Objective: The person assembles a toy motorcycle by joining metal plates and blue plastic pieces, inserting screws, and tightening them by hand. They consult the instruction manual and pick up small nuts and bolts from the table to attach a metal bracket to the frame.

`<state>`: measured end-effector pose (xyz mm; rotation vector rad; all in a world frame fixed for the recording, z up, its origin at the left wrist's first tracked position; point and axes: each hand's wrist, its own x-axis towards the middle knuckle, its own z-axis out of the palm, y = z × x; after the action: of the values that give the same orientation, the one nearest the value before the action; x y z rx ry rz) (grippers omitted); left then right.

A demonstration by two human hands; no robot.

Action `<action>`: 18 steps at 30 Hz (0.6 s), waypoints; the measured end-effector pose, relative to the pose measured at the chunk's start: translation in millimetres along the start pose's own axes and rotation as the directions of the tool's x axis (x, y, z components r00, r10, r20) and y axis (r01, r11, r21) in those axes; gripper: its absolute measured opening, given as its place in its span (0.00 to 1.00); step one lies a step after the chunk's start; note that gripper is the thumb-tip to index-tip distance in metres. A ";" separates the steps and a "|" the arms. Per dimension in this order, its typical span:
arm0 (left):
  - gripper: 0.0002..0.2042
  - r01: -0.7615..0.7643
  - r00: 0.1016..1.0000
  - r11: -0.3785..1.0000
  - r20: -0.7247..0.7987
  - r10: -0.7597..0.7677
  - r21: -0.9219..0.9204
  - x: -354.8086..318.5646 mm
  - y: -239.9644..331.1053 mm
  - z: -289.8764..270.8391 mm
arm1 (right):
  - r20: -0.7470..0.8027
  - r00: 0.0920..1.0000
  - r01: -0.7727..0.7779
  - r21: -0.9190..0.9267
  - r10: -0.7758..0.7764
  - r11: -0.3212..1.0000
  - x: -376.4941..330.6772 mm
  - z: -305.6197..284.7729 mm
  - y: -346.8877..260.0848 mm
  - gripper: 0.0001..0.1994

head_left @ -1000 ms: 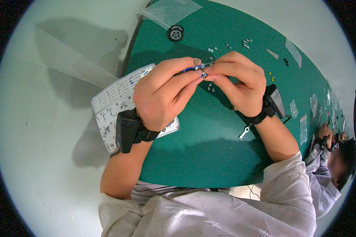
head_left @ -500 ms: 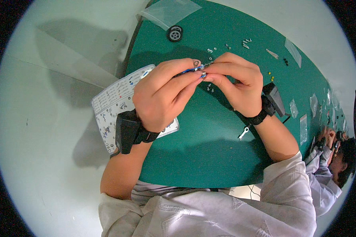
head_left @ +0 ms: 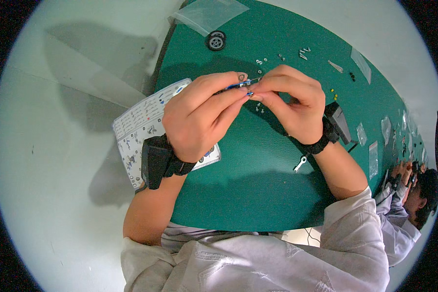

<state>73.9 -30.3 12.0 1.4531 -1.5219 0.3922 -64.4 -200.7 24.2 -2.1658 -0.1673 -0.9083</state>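
Note:
My left hand [head_left: 197, 114] pinches a small blue metal part [head_left: 238, 85] with silvery hardware on it, held above the far half of the green table. Thumb and fingers of my right hand [head_left: 294, 102] close on the right end of the same part, so the fingertips of both hands almost meet. Much of the part is hidden behind the fingers, and its exact kind cannot be made out. Under my left hand and wrist lies a printed instruction sheet [head_left: 138, 126]. A small silver wrench [head_left: 301, 164] rests on the table just below my right wrist.
On the green table [head_left: 248, 194], black wheels [head_left: 216, 41] lie beside a clear plastic bag [head_left: 209, 14]. Small nuts [head_left: 259, 62], screws [head_left: 303, 53], yellow pieces [head_left: 334, 92] and another bag [head_left: 361, 65] are scattered beyond my right hand. A co-worker [head_left: 406, 204] sits at the right.
The hands stay nearly in place. My right fingertips have shifted slightly at the end of the blue part, which has turned a little.

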 end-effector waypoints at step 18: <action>0.19 -0.085 0.996 0.996 -0.001 0.085 -0.027 -4.8 5.8 -9.2 | 0.102 0.993 0.070 -0.040 -0.066 0.997 5.5 -11.5 -19.3 0.09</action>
<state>71.6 -19.0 14.8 1.3710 -1.5868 0.4213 -74.1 -196.2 44.7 -2.2598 -0.2745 -0.8477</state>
